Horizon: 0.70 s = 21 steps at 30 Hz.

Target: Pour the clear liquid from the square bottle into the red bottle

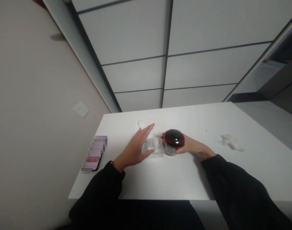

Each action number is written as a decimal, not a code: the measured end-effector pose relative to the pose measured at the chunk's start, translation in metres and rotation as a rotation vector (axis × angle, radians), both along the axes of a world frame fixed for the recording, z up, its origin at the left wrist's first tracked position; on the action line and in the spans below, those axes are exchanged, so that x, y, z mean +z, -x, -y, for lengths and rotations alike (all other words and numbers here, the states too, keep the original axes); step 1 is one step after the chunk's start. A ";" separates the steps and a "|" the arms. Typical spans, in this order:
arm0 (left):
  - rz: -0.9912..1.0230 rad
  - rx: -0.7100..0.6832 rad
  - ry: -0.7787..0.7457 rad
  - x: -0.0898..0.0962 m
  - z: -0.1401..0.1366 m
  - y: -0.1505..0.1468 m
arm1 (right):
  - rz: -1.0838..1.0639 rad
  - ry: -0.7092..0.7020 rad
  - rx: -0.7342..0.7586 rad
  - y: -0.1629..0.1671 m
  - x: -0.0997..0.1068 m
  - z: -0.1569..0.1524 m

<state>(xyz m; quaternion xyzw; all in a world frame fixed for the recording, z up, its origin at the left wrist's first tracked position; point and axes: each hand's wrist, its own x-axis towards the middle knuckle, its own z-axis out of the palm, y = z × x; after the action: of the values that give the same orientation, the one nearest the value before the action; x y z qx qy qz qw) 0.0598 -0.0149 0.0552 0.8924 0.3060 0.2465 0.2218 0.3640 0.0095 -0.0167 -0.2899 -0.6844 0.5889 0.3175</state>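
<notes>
- Left hand (135, 148): spread, fingers straight and pointing forward and right, thumb held apart over the clear box (157, 154); contact cannot be told.
- Right hand (189, 143): curled round the jar (174, 139), thumb on the near side, fingertips showing beyond.
- Forearms: both angled inward, dark sleeves to the wrists.
- Jar: upright, dark red lid, just right of the clear box.
- Outward: white table (179, 182); phone (95, 153) at left.

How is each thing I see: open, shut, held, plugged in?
Left hand: open, fingers spread
Right hand: gripping
Red-topped jar: held, top on
Clear container: on the table, can't tell if open
Wall socket: nothing plugged in
Whitish scrap: crumpled
</notes>
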 end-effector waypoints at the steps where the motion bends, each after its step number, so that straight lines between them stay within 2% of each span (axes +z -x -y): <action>1: -0.009 -0.026 -0.007 0.004 -0.001 -0.002 | 0.008 0.000 -0.004 0.000 0.001 0.000; 5: -0.087 -0.113 -0.008 0.017 -0.009 -0.012 | 0.033 -0.021 -0.010 0.001 0.002 0.000; 14: 0.003 0.046 -0.155 0.046 -0.004 -0.015 | 0.032 -0.010 -0.010 0.001 0.004 0.000; 21: 0.090 0.073 -0.162 0.048 -0.005 -0.015 | 0.050 -0.004 -0.011 0.002 0.007 0.000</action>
<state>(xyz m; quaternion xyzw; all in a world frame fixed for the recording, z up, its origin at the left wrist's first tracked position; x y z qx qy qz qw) 0.0753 -0.0096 0.1035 0.8838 0.3070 0.3181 0.1531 0.3616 0.0090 -0.0097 -0.3077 -0.6917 0.5782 0.3043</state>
